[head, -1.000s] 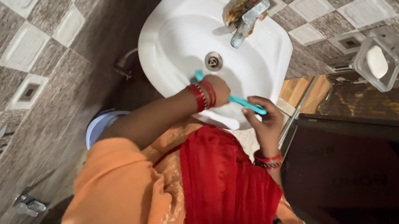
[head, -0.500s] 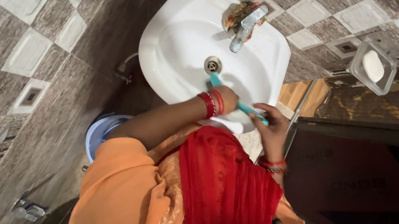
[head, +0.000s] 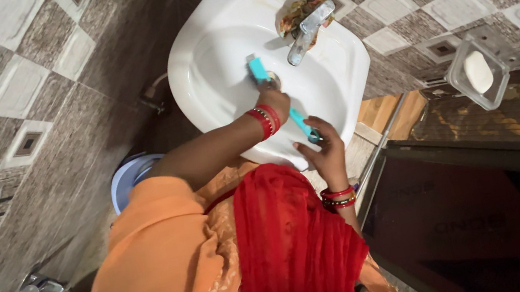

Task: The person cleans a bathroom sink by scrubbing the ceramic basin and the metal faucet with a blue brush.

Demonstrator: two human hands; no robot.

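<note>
As if paired, both hands' grip on teal brush (head: pixel 280 99): left hand (head: pixel 275 100), right hand (head: pixel 322 147), over white basin (head: pixel 207 58).

Teal brush (head: pixel 269 87), white basin (head: pixel 219 50), red bangles (head: pixel 265 121), orange sleeve (head: pixel 153 256), red scarf (head: pixel 295 249), brown-and-white checked wall tiles (head: pixel 26 77), white soap (head: pixel 478 72)

Left hand (head: pixel 275 102) and right hand (head: pixel 322 147) both grip a teal brush (head: pixel 280 96) over a white wall-mounted basin (head: pixel 209 72). The brush head lies at the drain, just below the metal tap (head: pixel 306 30); the right hand's fingers (head: pixel 310 133) close on the handle end near the basin's front rim. A clear soap dish (head: pixel 477 75) holding a white bar sits well apart, to the right.
</note>
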